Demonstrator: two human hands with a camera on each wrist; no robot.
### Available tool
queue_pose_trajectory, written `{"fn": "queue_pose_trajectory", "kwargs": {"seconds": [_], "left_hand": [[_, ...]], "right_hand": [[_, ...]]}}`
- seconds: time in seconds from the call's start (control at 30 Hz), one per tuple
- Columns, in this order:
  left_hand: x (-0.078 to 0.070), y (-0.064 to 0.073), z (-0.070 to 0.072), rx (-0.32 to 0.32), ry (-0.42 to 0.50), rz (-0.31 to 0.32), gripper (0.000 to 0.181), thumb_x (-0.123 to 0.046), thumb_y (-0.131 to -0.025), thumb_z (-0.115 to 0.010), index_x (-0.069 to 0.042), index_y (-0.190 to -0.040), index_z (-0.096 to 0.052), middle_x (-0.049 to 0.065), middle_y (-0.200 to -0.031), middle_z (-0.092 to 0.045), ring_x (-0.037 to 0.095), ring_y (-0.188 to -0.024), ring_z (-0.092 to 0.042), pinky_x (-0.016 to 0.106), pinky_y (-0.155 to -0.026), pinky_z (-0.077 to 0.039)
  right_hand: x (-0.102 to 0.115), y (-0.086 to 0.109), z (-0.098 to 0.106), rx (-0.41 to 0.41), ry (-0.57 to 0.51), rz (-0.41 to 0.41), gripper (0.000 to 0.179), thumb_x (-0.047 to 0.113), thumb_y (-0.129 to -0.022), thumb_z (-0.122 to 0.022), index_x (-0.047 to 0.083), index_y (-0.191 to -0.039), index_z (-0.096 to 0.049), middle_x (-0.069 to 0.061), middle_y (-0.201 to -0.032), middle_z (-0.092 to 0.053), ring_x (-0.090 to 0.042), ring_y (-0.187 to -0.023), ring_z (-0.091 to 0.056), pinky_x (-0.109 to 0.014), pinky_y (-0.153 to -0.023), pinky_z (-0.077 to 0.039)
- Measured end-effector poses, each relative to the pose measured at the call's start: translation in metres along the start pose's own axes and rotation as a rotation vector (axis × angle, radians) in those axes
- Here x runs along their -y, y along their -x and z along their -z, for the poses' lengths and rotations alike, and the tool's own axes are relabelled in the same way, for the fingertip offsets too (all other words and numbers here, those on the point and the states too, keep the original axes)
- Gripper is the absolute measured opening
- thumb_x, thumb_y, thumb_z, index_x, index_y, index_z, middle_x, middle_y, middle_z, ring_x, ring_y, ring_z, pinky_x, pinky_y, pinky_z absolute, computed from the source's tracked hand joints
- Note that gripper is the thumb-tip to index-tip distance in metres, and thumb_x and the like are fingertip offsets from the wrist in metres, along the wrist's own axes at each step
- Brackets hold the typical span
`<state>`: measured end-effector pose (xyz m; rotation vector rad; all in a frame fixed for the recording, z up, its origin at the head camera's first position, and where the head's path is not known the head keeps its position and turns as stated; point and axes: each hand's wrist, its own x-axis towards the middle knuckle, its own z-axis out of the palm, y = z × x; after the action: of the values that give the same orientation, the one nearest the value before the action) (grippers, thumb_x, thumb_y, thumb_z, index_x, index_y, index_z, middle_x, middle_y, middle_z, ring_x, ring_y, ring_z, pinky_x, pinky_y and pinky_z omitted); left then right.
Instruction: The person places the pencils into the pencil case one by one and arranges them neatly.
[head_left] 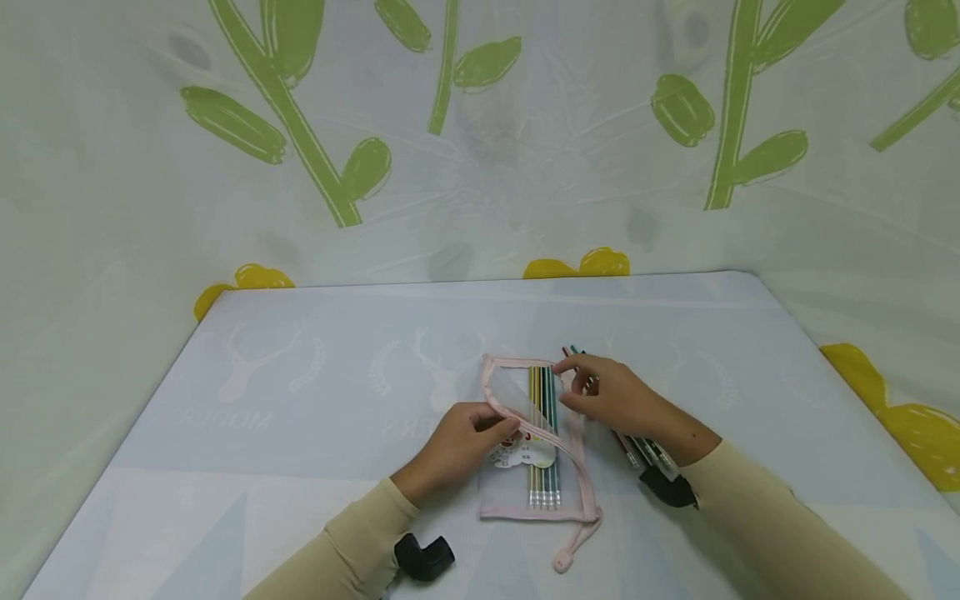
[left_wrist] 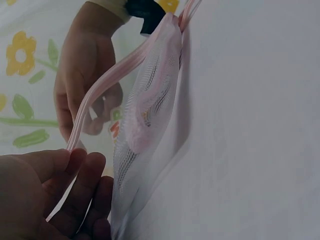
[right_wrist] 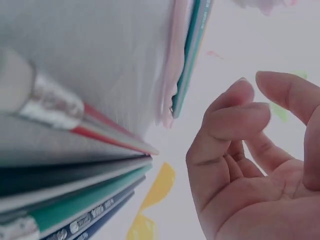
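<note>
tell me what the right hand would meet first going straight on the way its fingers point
Probably the teal pencils in the mesh pencil case, though the right hand may be high enough to pass over them.

A botanical-print wall covering (head_left: 112, 167) behind a pale tabletop (head_left: 315, 450).
Green leafy stems (head_left: 285, 100) climb it near 10, 12 and 2 o'clock; yellow flower shapes (head_left: 262, 277) meet the tabletop's edge around 9 o'clock and between 3 and 4. Faint antlered deer heads (head_left: 243, 371) pattern the tabletop toward 9, a blue triangle (head_left: 213, 554) at 8, under soft light.
</note>
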<state>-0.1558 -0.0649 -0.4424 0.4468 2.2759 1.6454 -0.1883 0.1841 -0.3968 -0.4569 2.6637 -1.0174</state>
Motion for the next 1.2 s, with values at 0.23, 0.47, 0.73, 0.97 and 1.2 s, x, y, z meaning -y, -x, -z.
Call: {"fn": "queue_pose_trajectory", "kwargs": {"seconds": [0.23,0.47,0.73,0.97,1.2], "left_hand": [[0.0,0.001,0.0,0.001,-0.005,0.003,0.024,-0.028,-0.098,-0.065,-0.008,-0.105,-0.076,0.006,-0.094,-0.075,0.009,-0.086,-0.063,0.022,-0.077,-0.051],[0.003,-0.001,0.0,0.006,-0.016,-0.004,0.024,-0.029,-0.098,-0.064,-0.009,-0.105,-0.076,0.004,-0.095,-0.075,0.008,-0.088,-0.064,0.021,-0.078,-0.051],[0.004,-0.001,0.0,0.005,-0.017,-0.004,0.025,-0.03,-0.098,-0.065,-0.009,-0.105,-0.076,0.004,-0.094,-0.075,0.008,-0.087,-0.063,0.021,-0.077,-0.051],[0.004,0.0,-0.001,0.002,-0.017,-0.008,0.025,-0.03,-0.098,-0.065,-0.009,-0.105,-0.076,0.004,-0.094,-0.075,0.008,-0.088,-0.063,0.021,-0.079,-0.05],[0.005,-0.001,-0.002,0.003,-0.014,-0.003,0.025,-0.03,-0.098,-0.064,-0.01,-0.104,-0.076,0.003,-0.093,-0.075,0.007,-0.087,-0.063,0.021,-0.078,-0.051]], "right_hand": [[-0.002,0.013,0.007,-0.131,0.029,-0.002,0.029,0.017,-0.096,-0.066,0.012,-0.124,-0.064,-0.004,-0.088,-0.061,-0.017,-0.071,-0.053,-0.028,-0.054,-0.046],[-0.01,0.019,0.015,-0.212,0.036,-0.018,0.026,0.016,-0.097,-0.064,0.011,-0.123,-0.064,-0.006,-0.093,-0.064,-0.017,-0.078,-0.058,-0.03,-0.059,-0.049],[-0.019,0.023,0.025,-0.259,0.072,-0.046,0.028,0.016,-0.098,-0.063,0.009,-0.125,-0.063,-0.011,-0.098,-0.066,-0.022,-0.085,-0.06,-0.031,-0.065,-0.05],[-0.032,0.022,0.03,-0.252,0.146,-0.048,0.029,0.016,-0.098,-0.063,0.008,-0.126,-0.062,-0.01,-0.096,-0.066,-0.022,-0.085,-0.061,-0.031,-0.067,-0.051],[-0.041,0.022,0.033,-0.205,0.152,-0.062,0.032,0.013,-0.097,-0.065,0.006,-0.127,-0.061,-0.01,-0.096,-0.066,-0.022,-0.085,-0.062,-0.032,-0.068,-0.053]]}}
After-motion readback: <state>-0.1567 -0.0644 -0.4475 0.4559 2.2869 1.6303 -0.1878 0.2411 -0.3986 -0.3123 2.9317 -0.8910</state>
